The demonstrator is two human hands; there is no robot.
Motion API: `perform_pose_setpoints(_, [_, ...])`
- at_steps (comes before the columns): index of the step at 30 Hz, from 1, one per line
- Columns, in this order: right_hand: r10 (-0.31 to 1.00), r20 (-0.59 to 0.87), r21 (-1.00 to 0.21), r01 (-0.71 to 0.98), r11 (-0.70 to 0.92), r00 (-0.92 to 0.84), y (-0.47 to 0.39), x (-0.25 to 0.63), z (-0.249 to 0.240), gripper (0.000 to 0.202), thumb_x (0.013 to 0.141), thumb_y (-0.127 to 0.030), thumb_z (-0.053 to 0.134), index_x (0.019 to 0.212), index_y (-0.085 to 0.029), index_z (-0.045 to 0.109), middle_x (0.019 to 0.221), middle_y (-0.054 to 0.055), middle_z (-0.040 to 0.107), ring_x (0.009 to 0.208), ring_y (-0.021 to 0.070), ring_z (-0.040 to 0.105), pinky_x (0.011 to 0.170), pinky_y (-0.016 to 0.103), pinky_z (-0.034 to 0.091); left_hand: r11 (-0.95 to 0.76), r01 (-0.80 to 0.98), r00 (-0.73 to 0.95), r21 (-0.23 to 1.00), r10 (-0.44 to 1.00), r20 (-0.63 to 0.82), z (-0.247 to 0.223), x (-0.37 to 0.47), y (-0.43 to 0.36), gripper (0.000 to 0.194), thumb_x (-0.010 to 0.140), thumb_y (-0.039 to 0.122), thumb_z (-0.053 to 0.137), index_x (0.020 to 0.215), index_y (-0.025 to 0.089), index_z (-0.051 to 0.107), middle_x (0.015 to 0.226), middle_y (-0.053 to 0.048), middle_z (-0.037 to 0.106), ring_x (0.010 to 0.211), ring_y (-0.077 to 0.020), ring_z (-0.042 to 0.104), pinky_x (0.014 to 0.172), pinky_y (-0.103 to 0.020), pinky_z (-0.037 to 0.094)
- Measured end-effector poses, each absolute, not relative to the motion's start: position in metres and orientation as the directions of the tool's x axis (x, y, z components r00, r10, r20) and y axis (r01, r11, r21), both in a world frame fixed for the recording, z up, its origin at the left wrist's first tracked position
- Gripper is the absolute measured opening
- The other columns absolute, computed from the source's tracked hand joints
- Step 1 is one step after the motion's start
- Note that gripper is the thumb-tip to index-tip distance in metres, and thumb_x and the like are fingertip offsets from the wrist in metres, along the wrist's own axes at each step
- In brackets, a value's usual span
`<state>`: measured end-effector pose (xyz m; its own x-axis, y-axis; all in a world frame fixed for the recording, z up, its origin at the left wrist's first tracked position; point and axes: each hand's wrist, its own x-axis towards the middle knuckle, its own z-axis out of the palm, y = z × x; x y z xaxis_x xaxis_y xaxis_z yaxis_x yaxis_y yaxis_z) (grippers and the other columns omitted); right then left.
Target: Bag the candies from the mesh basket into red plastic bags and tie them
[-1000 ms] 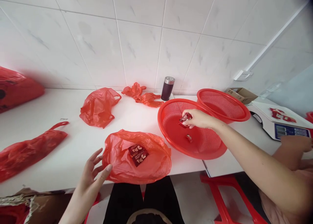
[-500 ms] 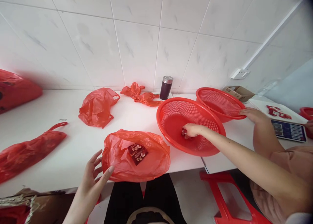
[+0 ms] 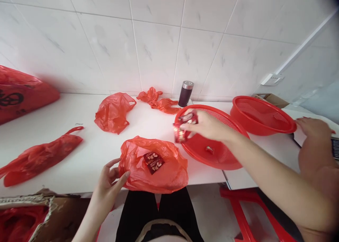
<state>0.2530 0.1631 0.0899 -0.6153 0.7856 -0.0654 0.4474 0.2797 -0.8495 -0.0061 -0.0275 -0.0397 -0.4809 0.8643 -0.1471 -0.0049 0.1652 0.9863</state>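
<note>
"While the right hand [image 3: 202, 123] is above the left side of the near basket [image 3: 197, 150], what is in its grip?"

"Shiny red packets [image 3: 182, 128], clutched between thumb and fingers and slightly blurred. One small wrapped piece [image 3: 210, 150] lies on the basket floor below."

"And the left hand [image 3: 108, 185]?"

"At the left edge of the open red bag [image 3: 173, 171], fingers loosely curled, thumb over the plastic. I can't tell whether that grip pinches it."

"Anything inside the bag?"

"Dark red sachets [image 3: 153, 162] with pale print, lying near its middle. The bag sits at the front of the white table [image 3: 148, 125], left of the near basket."

"Whose hand is that at the right?"

"A co-worker's hand [image 3: 308, 125], just beside the rim of the far basket [image 3: 251, 123]."
</note>
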Motion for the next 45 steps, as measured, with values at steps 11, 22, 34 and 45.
perform_pose_setpoints(11, [0.637, -0.139, -0.483, 0.613, 0.625, -0.758, 0.124, 0.169, 0.031, 0.020, 0.087, -0.022, 0.051, 0.106, -0.019, 0.059, 0.107, 0.011, 0.066, 0.094, 0.0235, 0.062, 0.071, 0.031, 0.045, 0.052, -0.202, -0.494, 0.978, 0.857, -0.147, -0.020, -0.007, -0.027, 0.043, 0.072, 0.041, 0.073, 0.107, 0.021, 0.057, 0.103, -0.005, 0.069, 0.091, -0.0200, 0.066, 0.073, -0.027, 0.053])
perform_pose_setpoints(22, [0.841, -0.446, -0.135, 0.952, 0.276, -0.307, 0.185, 0.328, 0.007, 0.025, 0.071, -0.019, 0.066, 0.095, -0.021, 0.060, 0.094, 0.010, 0.064, 0.076, 0.0238, 0.062, 0.063, 0.033, 0.044, 0.096, -0.125, -0.466, 0.987, 0.873, -0.144, -0.026, -0.002, -0.030, 0.036, 0.078, 0.049, 0.064, 0.100, 0.020, 0.060, 0.094, -0.004, 0.070, 0.087, -0.0216, 0.065, 0.076, -0.029, 0.051])
perform_pose_setpoints(34, [0.726, 0.081, -0.436, 0.630, 0.642, -0.683, 0.121, 0.241, 0.081, 0.010, 0.091, -0.031, 0.048, 0.093, -0.024, 0.055, 0.092, 0.001, 0.062, 0.080, 0.0147, 0.058, 0.070, 0.027, 0.045, 0.076, -0.037, -0.527, 0.996, 0.846, -0.084, -0.028, -0.008, -0.038, 0.037, 0.081, 0.051, 0.060, 0.066, 0.019, 0.050, 0.063, 0.003, 0.050, 0.061, -0.0118, 0.045, 0.061, -0.021, 0.038])
perform_pose_setpoints(45, [0.684, -0.153, -0.147, 0.701, 0.698, -0.713, 0.133, 0.226, 0.086, 0.035, 0.079, -0.003, 0.046, 0.103, -0.023, 0.060, 0.077, 0.004, 0.062, 0.065, 0.0169, 0.059, 0.056, 0.026, 0.039, -0.057, 0.102, -0.471, 0.993, 0.877, 0.099, 0.033, -0.031, -0.021, 0.046, 0.088, 0.046, 0.053, 0.126, 0.022, 0.052, 0.066, 0.004, 0.045, 0.059, -0.0109, 0.044, 0.052, -0.021, 0.038])
